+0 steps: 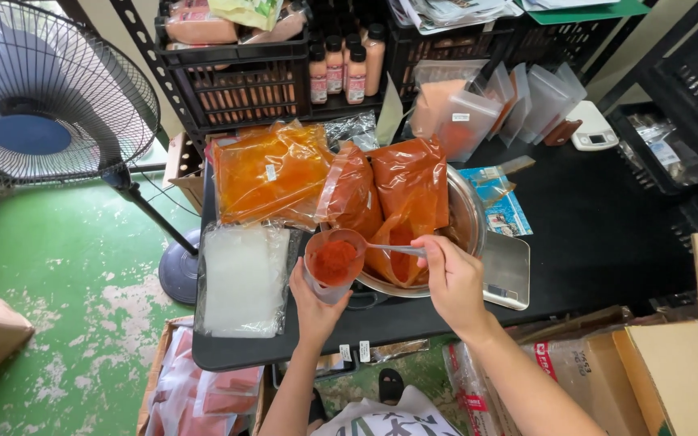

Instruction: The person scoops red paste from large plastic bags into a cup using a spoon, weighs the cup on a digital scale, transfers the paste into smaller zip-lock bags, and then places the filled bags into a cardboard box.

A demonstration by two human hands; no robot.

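At the lower centre of the frame the left hand (314,303) was closed from below around a small clear pouch (331,266), its mouth held open and partly filled with red-orange powder. The right hand (452,278) was pinched shut on the handle of a metal spoon (389,249) whose bowl sat at the pouch mouth. Behind, a steel bowl (468,218) held large bags of the same powder (401,202) on a flat scale (509,270). In judgement, the pouch was light, soft and slippery, liable to sag and spill; best gripped low around its filled body, upright
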